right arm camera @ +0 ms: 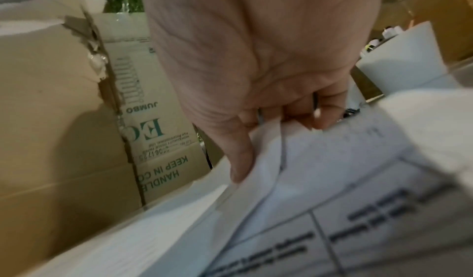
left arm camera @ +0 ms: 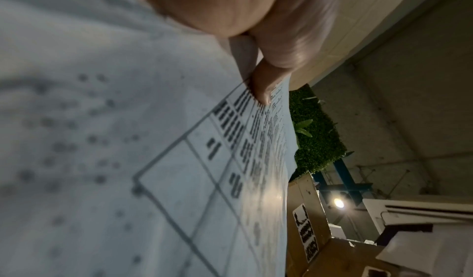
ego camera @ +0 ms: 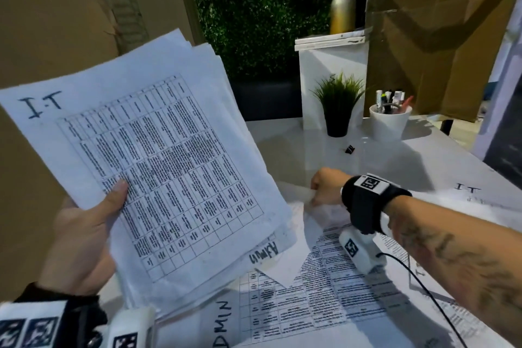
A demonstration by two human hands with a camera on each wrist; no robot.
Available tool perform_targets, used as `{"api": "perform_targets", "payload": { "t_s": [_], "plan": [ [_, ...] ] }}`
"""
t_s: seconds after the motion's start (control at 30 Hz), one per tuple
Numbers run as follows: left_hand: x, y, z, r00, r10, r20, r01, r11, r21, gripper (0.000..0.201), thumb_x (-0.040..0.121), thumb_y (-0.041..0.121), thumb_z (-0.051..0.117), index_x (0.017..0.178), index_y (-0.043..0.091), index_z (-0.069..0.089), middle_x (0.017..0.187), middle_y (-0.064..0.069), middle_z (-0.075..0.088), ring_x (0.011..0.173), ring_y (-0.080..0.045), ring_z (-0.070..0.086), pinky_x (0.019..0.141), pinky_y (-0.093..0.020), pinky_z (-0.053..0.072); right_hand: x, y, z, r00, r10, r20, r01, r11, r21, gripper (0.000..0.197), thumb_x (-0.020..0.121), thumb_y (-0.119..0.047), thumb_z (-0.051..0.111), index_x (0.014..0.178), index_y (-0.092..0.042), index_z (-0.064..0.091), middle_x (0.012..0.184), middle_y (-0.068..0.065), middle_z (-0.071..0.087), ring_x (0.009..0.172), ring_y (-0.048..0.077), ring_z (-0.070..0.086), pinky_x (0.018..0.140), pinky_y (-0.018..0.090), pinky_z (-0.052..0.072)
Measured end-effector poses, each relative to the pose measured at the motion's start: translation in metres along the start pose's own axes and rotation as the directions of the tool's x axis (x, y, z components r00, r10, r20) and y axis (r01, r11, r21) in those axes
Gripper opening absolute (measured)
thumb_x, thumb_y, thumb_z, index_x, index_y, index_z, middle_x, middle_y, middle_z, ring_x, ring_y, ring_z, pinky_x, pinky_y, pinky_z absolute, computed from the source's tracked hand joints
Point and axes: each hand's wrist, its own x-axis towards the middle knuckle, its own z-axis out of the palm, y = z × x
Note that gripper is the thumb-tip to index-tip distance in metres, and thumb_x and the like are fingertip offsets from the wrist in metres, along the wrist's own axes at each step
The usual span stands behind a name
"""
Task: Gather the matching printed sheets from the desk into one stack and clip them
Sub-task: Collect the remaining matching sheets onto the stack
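Observation:
My left hand holds up a fanned stack of printed table sheets, thumb on the top sheet, which is marked "I.T"; a sheet marked "Admin" sticks out beneath. In the left wrist view the thumb presses on the printed sheet. My right hand pinches the far edge of a loose sheet lying on the desk and lifts it, thumb and fingers curled on the paper. More sheets lie flat: one marked "ADMIN", one marked "I.T". A black binder clip sits beyond my right hand.
A small potted plant and a white cup of pens stand at the back of the desk beside a white box with a metal bottle on top. Cardboard boxes rise at the left. A black cable trails over the sheets.

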Motion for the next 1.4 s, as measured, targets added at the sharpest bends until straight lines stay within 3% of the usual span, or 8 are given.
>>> {"api": "perform_targets", "payload": {
  "t_s": [0.27, 0.63, 0.9, 1.07, 1.17, 1.23, 1.3, 1.4],
  "plan": [
    [-0.042, 0.023, 0.079, 0.969, -0.081, 0.235, 0.143, 0.955, -0.259, 0.035, 0.065, 0.029, 0.078, 0.097, 0.015, 0.085, 0.111, -0.006, 0.08, 0.095, -0.022, 0.079, 0.067, -0.046, 0.065, -0.028, 0.011, -0.024, 0.938, 0.124, -0.325, 0.226, 0.493, 0.84, 0.007, 0.098, -0.016, 0.057, 0.097, -0.009, 0.056, 0.09, 0.012, 0.064, 0.072, 0.023, 0.065, 0.054, 0.033, 0.056],
    [-0.046, 0.013, 0.123, 0.975, -0.106, 0.194, 0.15, 0.963, -0.226, 0.045, 0.103, 0.026, 0.047, 0.084, 0.01, 0.085, 0.086, -0.001, 0.082, 0.068, -0.014, 0.079, 0.046, -0.029, 0.06, -0.108, -0.003, -0.018, 0.964, -0.047, -0.261, 0.26, -0.025, 0.965, 0.016, 0.09, -0.027, 0.059, 0.097, -0.014, 0.055, 0.115, 0.024, 0.067, 0.094, 0.036, 0.065, 0.084, 0.056, 0.053],
    [-0.042, 0.028, 0.108, 0.99, -0.058, 0.129, 0.084, 0.975, -0.205, 0.037, 0.1, 0.03, 0.051, 0.098, 0.014, 0.084, 0.105, -0.006, 0.082, 0.091, -0.021, 0.08, 0.06, -0.04, 0.065, -0.097, 0.006, -0.03, 0.956, -0.136, -0.261, 0.289, 0.262, 0.921, 0.054, 0.086, -0.049, 0.053, 0.097, 0.002, 0.069, 0.1, 0.022, 0.073, 0.085, 0.03, 0.067, 0.077, 0.039, 0.054],
    [-0.028, 0.053, 0.092, 1.0, -0.022, -0.001, 0.021, 0.991, -0.132, 0.032, 0.096, 0.039, 0.058, 0.101, 0.011, 0.074, 0.07, 0.01, 0.08, 0.065, -0.005, 0.077, 0.044, -0.023, 0.059, -0.053, 0.016, -0.03, 0.965, -0.259, -0.032, 0.258, 0.925, 0.278, 0.052, 0.079, -0.046, 0.076, 0.12, -0.017, 0.061, 0.113, 0.0, 0.066, 0.101, 0.025, 0.064, 0.087, 0.037, 0.051],
    [-0.018, 0.061, 0.08, 1.0, -0.01, -0.005, 0.01, 0.994, -0.105, 0.099, 0.043, 0.05, 0.086, 0.131, 0.009, 0.065, 0.07, 0.011, 0.079, 0.074, -0.007, 0.079, 0.047, -0.023, 0.059, -0.04, 0.007, -0.012, 0.952, -0.214, 0.22, 0.212, 0.977, 0.031, 0.084, 0.066, -0.053, 0.084, 0.135, -0.028, 0.045, 0.122, -0.009, 0.052, 0.109, 0.018, 0.055, 0.092, 0.034, 0.047],
    [-0.024, 0.068, 0.086, 1.0, -0.004, 0.004, 0.004, 0.999, -0.037, 0.085, 0.02, 0.044, 0.084, 0.095, 0.006, 0.079, 0.054, 0.011, 0.073, 0.05, 0.0, 0.072, 0.039, -0.017, 0.053, -0.034, 0.002, -0.001, 0.942, -0.209, 0.264, 0.226, 0.973, -0.037, 0.076, 0.061, -0.051, 0.087, 0.125, -0.028, 0.053, 0.111, -0.011, 0.055, 0.104, 0.018, 0.057, 0.087, 0.034, 0.048],
    [-0.038, 0.073, 0.098, 0.996, 0.0, 0.088, 0.005, 0.998, -0.06, 0.029, 0.044, 0.038, 0.08, 0.057, 0.012, 0.08, 0.057, 0.007, 0.075, 0.053, -0.003, 0.073, 0.04, -0.02, 0.054, -0.031, -0.003, 0.004, 0.94, -0.222, 0.259, 0.253, 0.963, -0.094, 0.048, 0.063, -0.047, 0.087, 0.098, -0.028, 0.059, 0.093, -0.01, 0.059, 0.085, 0.016, 0.058, 0.075, 0.032, 0.05],
    [-0.036, 0.068, 0.089, 0.999, 0.038, -0.004, -0.039, 0.992, -0.116, 0.03, 0.092, 0.027, 0.064, 0.111, 0.007, 0.076, 0.094, -0.004, 0.081, 0.085, -0.017, 0.08, 0.058, -0.033, 0.063, -0.029, -0.002, 0.005, 0.932, -0.266, 0.246, 0.3, 0.947, -0.116, 0.031, 0.075, -0.039, 0.081, 0.072, -0.028, 0.052, 0.071, -0.009, 0.056, 0.062, 0.008, 0.049, 0.058, 0.026, 0.04]
  ]
}}
